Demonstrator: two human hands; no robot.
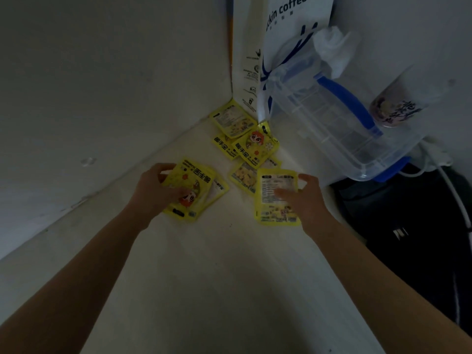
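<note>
Several yellow hand-warmer packets lie on a pale table top (204, 277) in a corner. My left hand (155, 190) grips a small stack of packets (194, 190), thumb on top and fingers curled over the stack's far edge. My right hand (304, 198) holds a single packet (274, 200) with its printed back facing up, thumb across its face. Beyond them a loose pile of packets (245, 141) lies spread toward the wall corner, some face up with a cartoon figure, some face down.
A clear plastic box with blue handle and clips (339, 123) stands at the right, with a white coffee paper bag (270, 42) behind it and a drink cup (393, 106) beside it. White walls close in the left and back. A dark bag (408, 238) and white cable (457, 198) lie at the table's right edge.
</note>
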